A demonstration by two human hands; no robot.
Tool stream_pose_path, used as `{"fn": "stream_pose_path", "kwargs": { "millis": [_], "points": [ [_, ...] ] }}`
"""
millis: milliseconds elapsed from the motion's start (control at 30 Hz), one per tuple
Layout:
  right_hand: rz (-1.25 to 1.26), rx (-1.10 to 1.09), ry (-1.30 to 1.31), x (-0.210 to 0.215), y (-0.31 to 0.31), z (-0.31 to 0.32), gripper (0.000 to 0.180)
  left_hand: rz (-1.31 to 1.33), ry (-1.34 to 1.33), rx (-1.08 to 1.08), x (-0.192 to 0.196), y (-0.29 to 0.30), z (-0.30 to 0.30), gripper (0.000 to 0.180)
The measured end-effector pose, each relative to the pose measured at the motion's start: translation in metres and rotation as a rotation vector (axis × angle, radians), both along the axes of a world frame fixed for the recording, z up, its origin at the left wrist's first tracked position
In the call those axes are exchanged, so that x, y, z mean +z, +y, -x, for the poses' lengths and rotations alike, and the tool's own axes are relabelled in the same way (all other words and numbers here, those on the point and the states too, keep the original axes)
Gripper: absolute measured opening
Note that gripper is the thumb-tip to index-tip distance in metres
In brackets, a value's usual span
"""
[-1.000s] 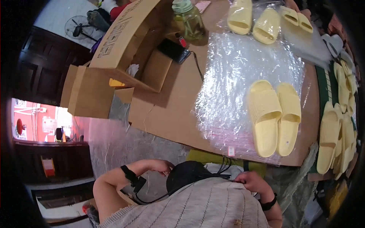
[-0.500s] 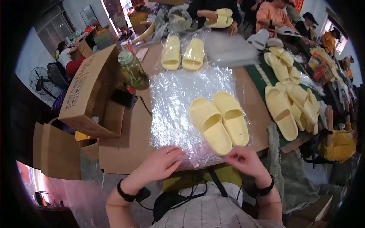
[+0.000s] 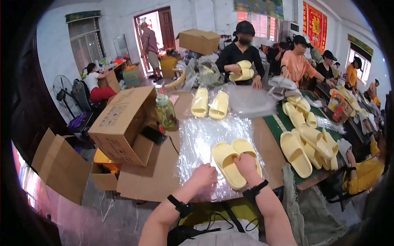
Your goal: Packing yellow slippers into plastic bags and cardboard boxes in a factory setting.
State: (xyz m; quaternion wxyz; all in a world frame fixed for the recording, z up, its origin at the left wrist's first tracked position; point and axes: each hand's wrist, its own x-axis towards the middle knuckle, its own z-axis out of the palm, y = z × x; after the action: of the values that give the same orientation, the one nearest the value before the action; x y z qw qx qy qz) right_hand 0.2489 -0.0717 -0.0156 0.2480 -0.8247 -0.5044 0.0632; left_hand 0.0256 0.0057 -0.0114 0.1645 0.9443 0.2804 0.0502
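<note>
A pair of pale yellow slippers (image 3: 226, 163) lies side by side on flat clear plastic bags (image 3: 197, 141) in front of me. My right hand (image 3: 247, 167) has come down over the pair, its fingers closed around the inner edges where the two meet; the fingertips are partly hidden. Left of the slippers, my left hand (image 3: 204, 175) is low over the plastic, thumb and fingers apart, holding nothing I can see. A second pair of yellow slippers (image 3: 200, 103) sits on clear plastic at the far side of the table.
An open cardboard box (image 3: 119, 135), a green-lidded bottle (image 3: 166, 112) and a black phone (image 3: 153, 135) stand at left. More yellow slippers (image 3: 296, 153) pile on the green surface at right. Across the table, a co-worker (image 3: 242, 55) holds yellow slippers beside stacked clear bags (image 3: 250, 100).
The view has tilted up, showing more of the room. My right hand has moved from the slippers' near end onto the pair and closed on it. My left hand has shifted closer to the slippers.
</note>
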Motion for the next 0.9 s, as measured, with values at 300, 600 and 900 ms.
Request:
{"fn": "stream_pose_path", "kwargs": {
  "millis": [300,600,900],
  "points": [
    [-0.204,-0.187,-0.061,0.034,-0.039,-0.02,0.04,-0.065,-0.067,0.027,-0.007,-0.01,0.004,0.034],
    [-0.059,0.025,-0.154,-0.009,0.022,0.006,0.037,-0.104,-0.114,-0.016,-0.014,-0.021,0.009,0.038],
    [-0.06,-0.019,-0.484,-0.043,-0.009,-0.081,0.037,0.008,0.113,0.139,-0.035,-0.01,-0.007,0.023]
  ]
}}
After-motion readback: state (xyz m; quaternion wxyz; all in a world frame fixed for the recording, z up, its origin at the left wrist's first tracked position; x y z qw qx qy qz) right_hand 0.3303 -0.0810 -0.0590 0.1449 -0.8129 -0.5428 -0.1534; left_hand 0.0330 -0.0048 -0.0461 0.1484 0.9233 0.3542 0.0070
